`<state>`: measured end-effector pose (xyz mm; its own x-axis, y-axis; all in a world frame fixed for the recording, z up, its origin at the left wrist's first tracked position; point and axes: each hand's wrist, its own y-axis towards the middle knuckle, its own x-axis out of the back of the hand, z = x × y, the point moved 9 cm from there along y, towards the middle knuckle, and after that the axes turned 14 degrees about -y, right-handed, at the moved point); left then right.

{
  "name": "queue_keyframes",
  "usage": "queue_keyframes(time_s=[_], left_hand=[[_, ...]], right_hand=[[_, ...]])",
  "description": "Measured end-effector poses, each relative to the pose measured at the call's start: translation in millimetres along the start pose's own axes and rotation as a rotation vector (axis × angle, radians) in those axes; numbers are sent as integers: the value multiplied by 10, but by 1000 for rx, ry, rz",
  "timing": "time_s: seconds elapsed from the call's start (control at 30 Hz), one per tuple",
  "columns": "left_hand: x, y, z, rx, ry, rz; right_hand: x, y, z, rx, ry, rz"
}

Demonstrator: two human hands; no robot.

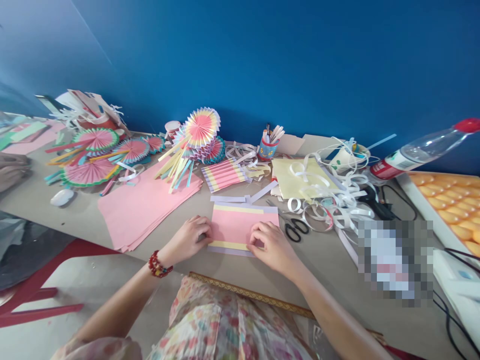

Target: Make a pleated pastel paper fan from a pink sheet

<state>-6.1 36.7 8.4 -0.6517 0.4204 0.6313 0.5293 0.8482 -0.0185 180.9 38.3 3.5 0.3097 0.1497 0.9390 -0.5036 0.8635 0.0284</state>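
Observation:
A pink paper sheet (230, 225) with yellow and lilac bands along its long edges lies flat in front of me. My left hand (191, 237), a red bead bracelet at its wrist, pinches the sheet's left edge. With curled fingers, my right hand (272, 247) grips the lower right part, over the yellow paper strip (228, 245) near the front edge; its fingertips are partly hidden. Just beyond the sheet are loose lilac paper strips (228, 199). Black-handled scissors (296, 230) rest to the right of my right hand.
Stacked pink paper (150, 205) lies left, near finished paper fans (202, 127). A pleated striped sheet (225, 175), a pen cup (268, 146), pale yellow paper (300, 177) and curled white strips (343, 210) are behind. A bottle (420, 155) leans right. Another person's hand (13, 170) shows far left.

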Motion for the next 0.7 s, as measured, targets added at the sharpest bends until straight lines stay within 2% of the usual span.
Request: queue_keyframes(time_s=[0.7], left_hand=[[-11, -14, 8, 10, 17, 6]], right_hand=[[-3, 5, 3, 16, -4, -6]])
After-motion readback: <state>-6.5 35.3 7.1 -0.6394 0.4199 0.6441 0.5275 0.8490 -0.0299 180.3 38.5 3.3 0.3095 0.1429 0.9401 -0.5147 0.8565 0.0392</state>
